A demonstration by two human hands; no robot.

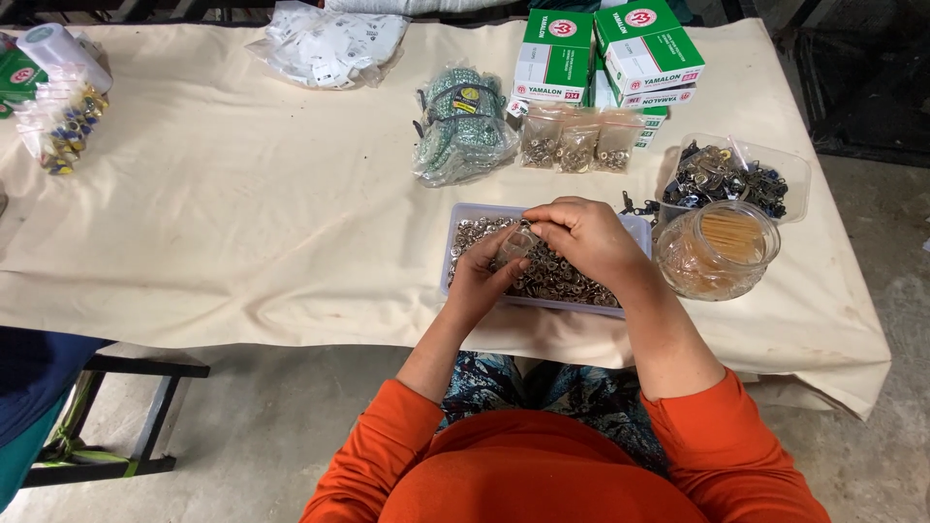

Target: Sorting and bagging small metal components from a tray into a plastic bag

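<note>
Head view looked straight down on the counter [242,213], covered in a cream cloth, so I'll go from the big stuff down. Green-and-white boxes [605,53] were stacked at the far edge, a bag of white pieces [325,44] sat further left, and a bundle of teal sparkly trims [460,126] lay beside three little zip bags [579,140] of metal bits. Over on the right stood a clear tub of dark clasps [731,179], with a round jar of thin wooden sticks [717,249] just in front of it.

Right in front of me was the shallow clear tray [455,247] full of small silvery metal rings. Both hands hovered over it. My left hand [480,281] was curled around a small clear bag [515,244], thumb and fingers pinching it, mouth turned toward the right. My right hand [586,237] had its fingertips bunched together at that bag's opening; whether a ring was actually between them, I couldn't tell.

The bag looked thin, see-through and floppy, and hardly showed against the shiny heap below it.

My take on doing this well: keep the bag low over the tray so any drops land back in the pile, hold its mouth open with the left thumb, and feed in only a few pieces per pinch.
</note>
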